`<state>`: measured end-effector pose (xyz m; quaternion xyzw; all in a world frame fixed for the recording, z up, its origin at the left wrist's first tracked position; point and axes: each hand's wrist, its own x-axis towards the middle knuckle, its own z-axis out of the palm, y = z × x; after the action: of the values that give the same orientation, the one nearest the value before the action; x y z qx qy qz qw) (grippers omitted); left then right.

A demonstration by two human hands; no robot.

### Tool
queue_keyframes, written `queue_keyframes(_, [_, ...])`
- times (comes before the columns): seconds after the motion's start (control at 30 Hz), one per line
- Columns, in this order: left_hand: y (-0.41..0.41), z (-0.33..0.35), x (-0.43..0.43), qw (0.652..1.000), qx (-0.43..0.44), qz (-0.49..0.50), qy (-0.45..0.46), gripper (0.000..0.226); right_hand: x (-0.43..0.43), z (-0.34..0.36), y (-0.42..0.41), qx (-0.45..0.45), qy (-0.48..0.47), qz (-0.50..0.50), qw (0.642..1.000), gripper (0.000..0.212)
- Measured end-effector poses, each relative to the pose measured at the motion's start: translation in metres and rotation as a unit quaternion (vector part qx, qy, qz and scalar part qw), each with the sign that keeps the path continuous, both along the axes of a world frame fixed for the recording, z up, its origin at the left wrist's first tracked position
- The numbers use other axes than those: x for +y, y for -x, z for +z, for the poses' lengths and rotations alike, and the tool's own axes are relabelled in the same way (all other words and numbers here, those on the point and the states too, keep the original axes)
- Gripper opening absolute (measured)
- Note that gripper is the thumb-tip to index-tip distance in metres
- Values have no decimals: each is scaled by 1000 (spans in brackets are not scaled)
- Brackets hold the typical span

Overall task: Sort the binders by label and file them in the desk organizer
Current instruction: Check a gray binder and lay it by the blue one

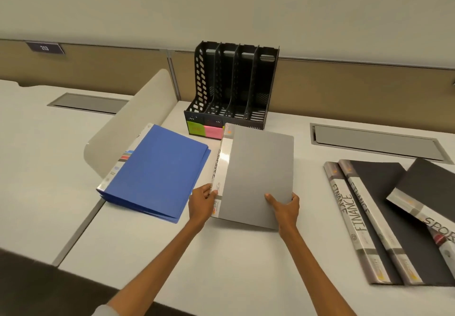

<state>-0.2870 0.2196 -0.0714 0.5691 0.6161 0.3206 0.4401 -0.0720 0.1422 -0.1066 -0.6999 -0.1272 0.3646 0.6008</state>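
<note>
On organizer (231, 81), right front labels are hiding behind grey binder (261, 175); writing on green note (195, 127) & pink note (213, 131) is blurring out. Right-edge binder (423, 185) is running off frame, spine showing just "SPOR". Fingers of left hand (202, 200), right hand (283, 206) are hiding under grey binder.

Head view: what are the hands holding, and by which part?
The grey binder: the left hand grips its spine at the near end, and the right hand pinches the opposite near corner, thumb on the cover.

White desk (221, 266), curved divider (138, 118), number plate 213 (45, 48)
</note>
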Motion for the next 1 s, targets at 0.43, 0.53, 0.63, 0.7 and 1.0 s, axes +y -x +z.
queue_keyframes(0.43, [54, -16, 34, 995, 97, -20, -23, 3, 39, -11, 66, -165, 193, 29, 967, 86])
queue_keyframes(0.53, [55, -17, 33, 991, 130, -23, -24, 17, 42, -11, 75, -208, 250, 33, 945, 86])
queue_keyframes(0.63, [55, -22, 32, 986, 159, -43, -35, 5, 40, -13, 81, -247, 258, 26, 934, 89])
queue_keyframes(0.7, [53, -24, 30, 982, 174, -58, -32, 29, 38, -16, 84, -277, 257, 37, 925, 86])
queue_keyframes(1.0, [52, -31, 32, 979, 187, -63, -50, 44, 31, -19, 84, -322, 266, 95, 904, 69])
